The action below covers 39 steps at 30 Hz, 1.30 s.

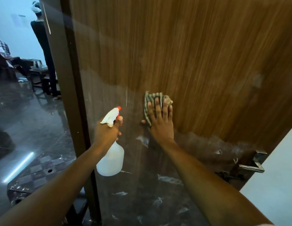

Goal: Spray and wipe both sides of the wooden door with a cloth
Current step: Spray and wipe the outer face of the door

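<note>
The wooden door (199, 54) fills most of the view, brown with vertical grain; its lower part looks duller, with pale smears. My right hand (160, 121) presses a striped cloth (151, 98) flat against the door with straight fingers. My left hand (107, 132) grips the neck of a white spray bottle (112, 159), whose white trigger head with an orange nozzle points up toward the door. The bottle hangs just left of the cloth.
A metal door handle (252, 165) sticks out at the lower right, next to a pale wall (275, 176). The door's dark edge (72, 79) runs down the left. Beyond it lie a glossy dark floor (28, 119), wooden furniture (37, 74) and a standing person (42, 46).
</note>
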### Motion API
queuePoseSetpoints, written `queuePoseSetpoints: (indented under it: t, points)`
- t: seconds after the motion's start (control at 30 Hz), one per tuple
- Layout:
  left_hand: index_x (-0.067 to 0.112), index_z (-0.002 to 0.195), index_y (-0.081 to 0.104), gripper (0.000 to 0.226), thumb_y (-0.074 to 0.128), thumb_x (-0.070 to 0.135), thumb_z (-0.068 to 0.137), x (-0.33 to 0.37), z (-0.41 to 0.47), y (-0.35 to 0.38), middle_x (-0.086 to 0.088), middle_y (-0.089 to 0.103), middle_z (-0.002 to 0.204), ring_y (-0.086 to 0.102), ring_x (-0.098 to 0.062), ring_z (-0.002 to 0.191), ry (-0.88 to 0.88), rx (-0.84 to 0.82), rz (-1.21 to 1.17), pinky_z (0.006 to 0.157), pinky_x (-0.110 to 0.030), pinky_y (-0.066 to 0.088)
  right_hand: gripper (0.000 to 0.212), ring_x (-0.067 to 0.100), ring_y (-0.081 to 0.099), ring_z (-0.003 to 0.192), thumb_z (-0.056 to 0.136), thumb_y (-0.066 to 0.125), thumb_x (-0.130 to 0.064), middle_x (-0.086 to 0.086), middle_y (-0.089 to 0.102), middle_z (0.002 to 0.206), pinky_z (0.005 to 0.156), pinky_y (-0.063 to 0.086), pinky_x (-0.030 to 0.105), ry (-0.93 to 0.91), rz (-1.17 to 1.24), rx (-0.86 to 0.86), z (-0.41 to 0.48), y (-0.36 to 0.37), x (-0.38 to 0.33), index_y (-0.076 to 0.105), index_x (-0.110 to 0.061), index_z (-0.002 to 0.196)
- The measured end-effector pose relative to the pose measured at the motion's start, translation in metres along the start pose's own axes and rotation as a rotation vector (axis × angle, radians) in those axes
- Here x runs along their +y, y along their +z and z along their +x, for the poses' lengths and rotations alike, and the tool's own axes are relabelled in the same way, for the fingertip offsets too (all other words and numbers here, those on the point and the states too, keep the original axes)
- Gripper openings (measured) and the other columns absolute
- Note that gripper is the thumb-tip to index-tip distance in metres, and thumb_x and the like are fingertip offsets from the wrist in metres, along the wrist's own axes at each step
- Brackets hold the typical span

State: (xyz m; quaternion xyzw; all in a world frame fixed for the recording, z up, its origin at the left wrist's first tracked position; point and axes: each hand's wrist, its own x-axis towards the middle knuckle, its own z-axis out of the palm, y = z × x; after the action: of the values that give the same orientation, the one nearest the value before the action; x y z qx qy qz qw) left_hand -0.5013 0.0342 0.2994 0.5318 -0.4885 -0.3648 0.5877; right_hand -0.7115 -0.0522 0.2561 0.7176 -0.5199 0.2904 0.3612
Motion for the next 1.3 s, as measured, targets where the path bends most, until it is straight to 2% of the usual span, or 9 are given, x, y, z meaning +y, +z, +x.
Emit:
queuePoseSetpoints:
  t: [0.1,0.23,0.37,0.5,0.6,0.73,0.93,1.17,1.3]
  points:
    - [0.021,0.105,0.061,0.015,0.06,0.025,0.091,-0.002,0.004,-0.015,0.013,0.067,0.082,0.061,-0.013,0.06,-0.008,0.008,-0.009,0.049,-0.019,0.049,0.085,0.038,-0.009,0.151,0.097,0.045,-0.056,0.009,-0.012,0.165,0.121,0.002,0.058,-0.028,-0.015,-0.006,-0.038,0.019,0.003,0.0,-0.019,0.158]
    - [0.017,0.11,0.063,0.023,0.062,0.027,0.089,-0.008,0.011,-0.034,0.01,0.069,0.084,0.065,-0.015,0.066,-0.02,0.029,-0.036,0.058,-0.023,0.053,0.084,0.045,-0.001,0.149,0.099,0.042,-0.056,0.019,-0.001,0.164,0.118,0.007,0.064,0.303,-0.054,0.048,-0.053,0.012,0.021,-0.001,-0.015,0.158]
    - [0.014,0.116,0.062,0.036,0.064,0.032,0.086,-0.013,0.021,-0.046,0.0,0.07,0.093,0.065,-0.018,0.065,-0.014,0.05,-0.011,0.052,-0.023,0.051,0.086,0.052,0.004,0.146,0.099,0.044,-0.056,0.029,0.006,0.161,0.117,0.008,0.065,0.563,0.008,0.149,0.022,-0.019,-0.001,0.006,-0.006,0.157]
    - [0.013,0.119,0.061,0.042,0.064,0.036,0.084,-0.016,0.03,-0.053,-0.004,0.07,0.102,0.066,-0.02,0.07,-0.029,0.061,-0.021,0.052,-0.021,0.051,0.079,0.045,0.004,0.149,0.098,0.045,-0.053,0.018,0.003,0.164,0.12,-0.005,0.057,0.117,-0.018,0.102,0.057,-0.007,-0.048,0.012,-0.013,0.158]
    - [0.014,0.118,0.061,0.044,0.064,0.04,0.083,-0.021,0.032,-0.056,-0.003,0.071,0.101,0.067,-0.019,0.07,-0.037,0.065,-0.005,0.054,-0.022,0.051,0.076,0.038,0.007,0.151,0.097,0.055,-0.046,0.01,0.003,0.166,0.122,0.003,0.054,-0.177,-0.053,0.021,0.022,0.02,-0.06,0.019,-0.018,0.158]
    - [0.015,0.118,0.062,0.043,0.065,0.04,0.082,-0.025,0.035,-0.064,-0.002,0.07,0.101,0.066,-0.02,0.073,-0.033,0.064,-0.015,0.052,-0.02,0.05,0.094,0.034,0.002,0.152,0.086,0.066,-0.052,0.007,-0.001,0.166,0.121,0.005,0.057,-0.143,-0.12,0.018,-0.022,0.029,-0.033,0.016,-0.019,0.158]
    - [0.016,0.119,0.062,0.041,0.064,0.038,0.083,-0.028,0.042,-0.082,-0.002,0.071,0.098,0.067,-0.019,0.065,0.001,0.094,-0.022,0.051,-0.024,0.051,0.078,0.043,0.008,0.149,0.099,0.043,-0.057,0.017,0.012,0.163,0.121,0.003,0.057,0.147,-0.028,0.177,0.066,0.004,-0.08,0.016,-0.014,0.157]
    - [0.021,0.121,0.06,0.038,0.064,0.035,0.086,-0.037,0.04,-0.103,-0.001,0.07,0.097,0.066,-0.017,0.063,0.001,0.121,-0.029,0.052,-0.027,0.052,0.066,0.033,0.001,0.153,0.105,0.035,-0.049,0.009,0.004,0.166,0.122,-0.002,0.05,-0.316,-0.103,-0.008,0.054,0.027,-0.111,0.013,-0.018,0.159]
    - [0.03,0.113,0.064,0.025,0.065,0.029,0.089,-0.036,0.036,-0.117,-0.001,0.07,0.085,0.06,-0.017,0.057,0.024,0.129,-0.064,0.046,-0.026,0.048,0.07,0.03,0.008,0.152,0.1,0.049,-0.048,0.007,0.013,0.165,0.122,0.004,0.053,-0.329,-0.16,0.063,0.047,0.013,-0.082,0.019,-0.021,0.158]
